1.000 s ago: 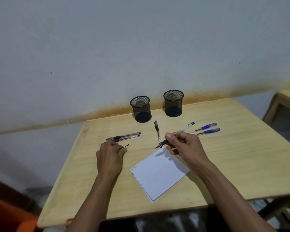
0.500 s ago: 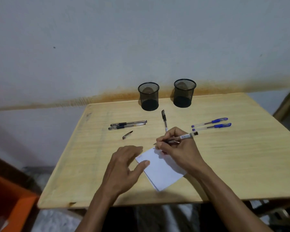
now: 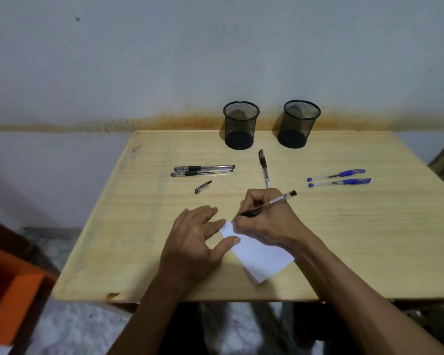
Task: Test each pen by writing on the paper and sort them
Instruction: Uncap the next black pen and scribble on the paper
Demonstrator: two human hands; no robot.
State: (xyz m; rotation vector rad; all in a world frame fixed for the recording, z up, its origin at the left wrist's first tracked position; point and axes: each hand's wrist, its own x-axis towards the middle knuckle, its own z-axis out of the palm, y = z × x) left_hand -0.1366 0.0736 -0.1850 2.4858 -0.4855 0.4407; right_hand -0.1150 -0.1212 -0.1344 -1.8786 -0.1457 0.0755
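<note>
Wide wooden table [image 3: 369, 239] fills the middle of the frame, and I'm bent over it. Lower centre, the white paper [image 3: 264, 257] lies at an angle. My left hand [image 3: 195, 242] rests on its left edge, fingers spread and fairly straight, thumb tip on the sheet, pinning it. My right hand [image 3: 267, 221] sits over the paper's upper corner, fingers curled round the black pen [image 3: 267, 204], tip down right at that corner beside some faint marks; I can't tell whether ink is flowing.

Upper centre, against the wall, two black mesh cups [image 3: 241, 125] [image 3: 298, 124] stand side by side, and as far as I can see, nothing is in either. So sorting hasn't begun, I'd say.

Left of centre, two black pens [image 3: 203, 170] lie together, touching. Right of centre, two blue pens [image 3: 338, 177] lie parallel, just apart. Between the groups, one more capped black pen [image 3: 264, 167] points toward the cups, its near end just above my right hand.

Smallest of all, a loose black cap [image 3: 203, 187] lies below the left pair; likely this pen's.

My read: first test in progress, five pens left to try, everything left to sort.
</note>
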